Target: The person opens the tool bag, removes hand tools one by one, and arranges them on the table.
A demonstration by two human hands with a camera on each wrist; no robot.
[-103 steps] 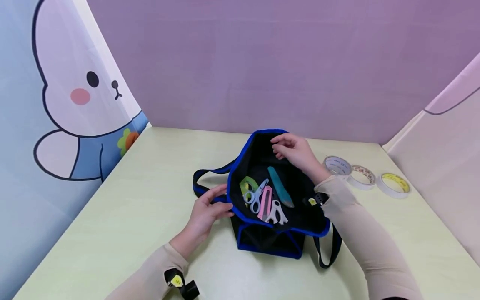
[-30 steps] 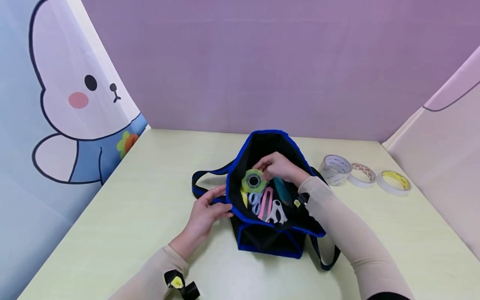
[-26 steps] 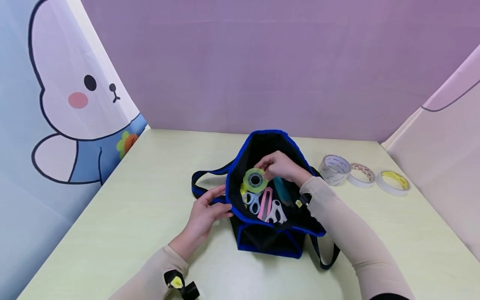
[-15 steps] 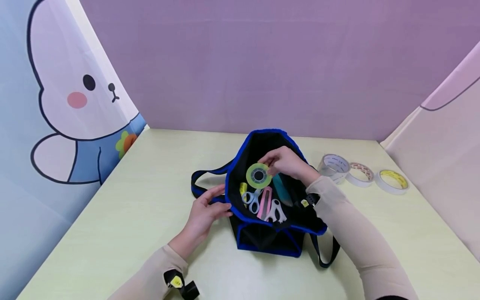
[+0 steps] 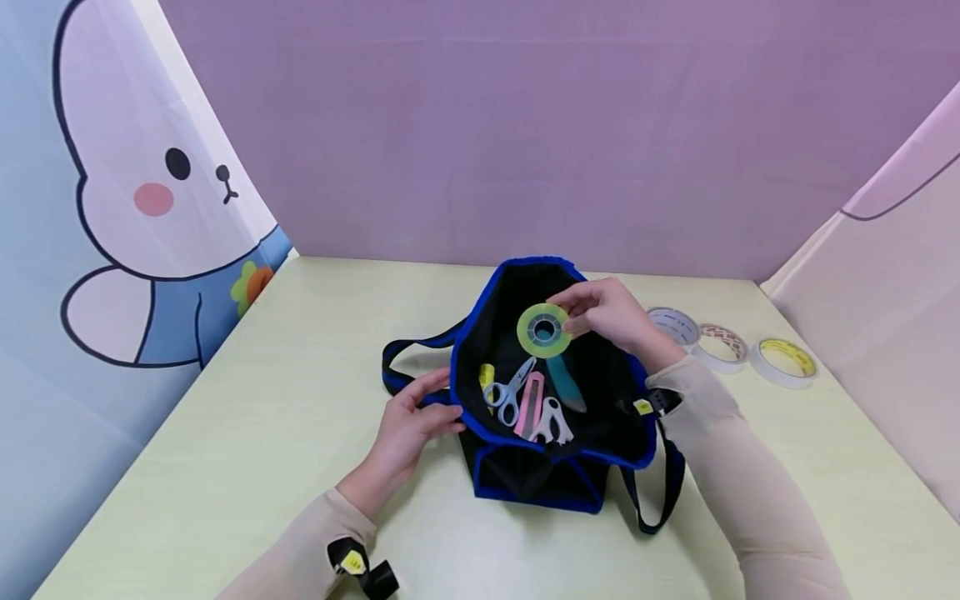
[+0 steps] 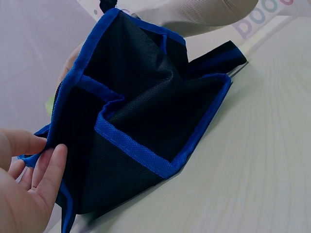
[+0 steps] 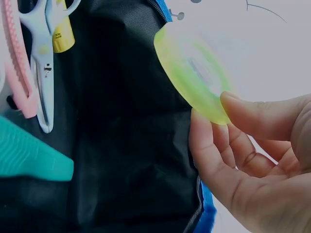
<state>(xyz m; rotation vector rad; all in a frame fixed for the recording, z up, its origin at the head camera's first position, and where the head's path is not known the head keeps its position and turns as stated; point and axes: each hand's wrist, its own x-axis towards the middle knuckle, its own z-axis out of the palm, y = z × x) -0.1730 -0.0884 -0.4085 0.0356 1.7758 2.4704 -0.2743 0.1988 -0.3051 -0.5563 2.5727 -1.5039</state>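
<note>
A black tool bag with blue edging stands on the table, its mouth facing me. My left hand pinches the bag's left rim between thumb and fingers; the left wrist view shows those fingers on the blue edge. Over the bag's mouth, my right hand pinches a green-yellow roll of tape by its side. Inside lie blue scissors, a pink utility knife, white-handled scissors, a teal-handled tool and a small yellow tube.
Right of the bag, a wide clear tape roll, a red-printed roll and a yellow-cored roll sit on the pale table. Bag straps loop out at both sides. A purple backdrop rises behind.
My right hand, bare at first, took the green tape roll from the bag's left inside and has carried it up and right. My left hand stays at the rim.
</note>
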